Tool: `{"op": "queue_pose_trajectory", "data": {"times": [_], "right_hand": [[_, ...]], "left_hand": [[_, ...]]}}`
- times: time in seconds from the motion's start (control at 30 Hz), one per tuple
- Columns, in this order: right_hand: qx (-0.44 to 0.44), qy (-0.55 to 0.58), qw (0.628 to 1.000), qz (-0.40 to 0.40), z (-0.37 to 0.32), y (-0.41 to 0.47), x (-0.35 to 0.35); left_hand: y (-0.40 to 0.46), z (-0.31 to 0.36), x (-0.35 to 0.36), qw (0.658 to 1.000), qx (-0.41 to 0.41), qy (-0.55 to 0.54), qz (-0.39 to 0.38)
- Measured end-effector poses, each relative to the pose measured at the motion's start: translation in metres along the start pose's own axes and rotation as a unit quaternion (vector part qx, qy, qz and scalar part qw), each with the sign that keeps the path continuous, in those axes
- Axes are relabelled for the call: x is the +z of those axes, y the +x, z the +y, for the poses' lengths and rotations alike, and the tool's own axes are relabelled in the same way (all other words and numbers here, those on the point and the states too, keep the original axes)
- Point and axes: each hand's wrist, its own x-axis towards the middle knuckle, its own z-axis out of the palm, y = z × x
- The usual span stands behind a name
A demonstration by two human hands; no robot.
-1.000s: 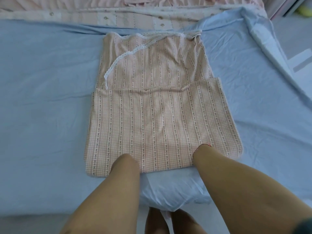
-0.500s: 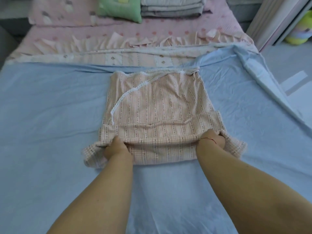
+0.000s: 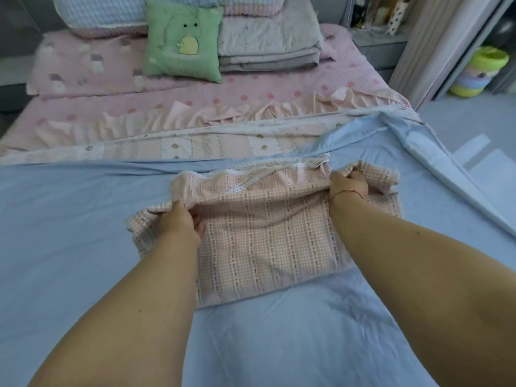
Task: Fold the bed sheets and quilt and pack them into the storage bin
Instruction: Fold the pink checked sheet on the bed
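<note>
While gripped, pink checked sheet [image 3: 268, 236], between left hand [image 3: 180, 223], right hand [image 3: 349, 184]

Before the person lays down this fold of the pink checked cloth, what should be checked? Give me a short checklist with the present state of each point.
1. Left hand holds the folded edge of the pink checked cloth: ok, fingers curl round it.
2. Right hand holds the same edge: ok, a firm grip.
3. Both hands are level, so the fold lands straight: not ok, the right hand is farther up the bed.
4. Cloth corners lie flat: not ok, they bunch beside both hands.
5. Blue sheet underneath is smooth: ok, only light creases.
6. Storage bin is ready nearby: cannot tell, none is in view.
</note>
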Motion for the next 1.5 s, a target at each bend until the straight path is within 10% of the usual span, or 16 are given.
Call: {"op": "queue_pose_trajectory", "data": {"times": [0.33,0.47,0.7,0.83,1.1,1.33,1.5], "right_hand": [[-0.086,-0.062,0.99,-0.097,-0.017,0.079,0.077],[-0.133,-0.208,0.952,-0.183,0.024,0.093,0.095],[-0.221,-0.604,0.712,-0.281,0.144,0.071,0.069],[-0.228,-0.621,0.696,-0.279,0.164,0.06,0.053],[-0.174,-0.611,0.759,-0.142,0.173,0.037,0.025],[0.11,-0.348,0.931,0.013,0.172,0.017,0.035],[0.262,-0.225,0.937,0.046,0.172,0.025,0.033]], "left_hand": [[0.072,0.045,0.064,0.995,0.039,-0.026,-0.089],[0.099,0.027,0.078,0.978,0.072,0.162,-0.108],[0.085,-0.122,0.03,0.617,0.24,0.742,-0.111],[0.071,-0.156,0.007,0.573,0.229,0.782,-0.08],[0.05,-0.161,-0.017,0.62,0.204,0.757,-0.003],[0.018,-0.147,-0.012,0.845,0.127,0.513,0.083],[0.069,-0.167,-0.03,0.944,-0.075,0.276,0.163]]}}
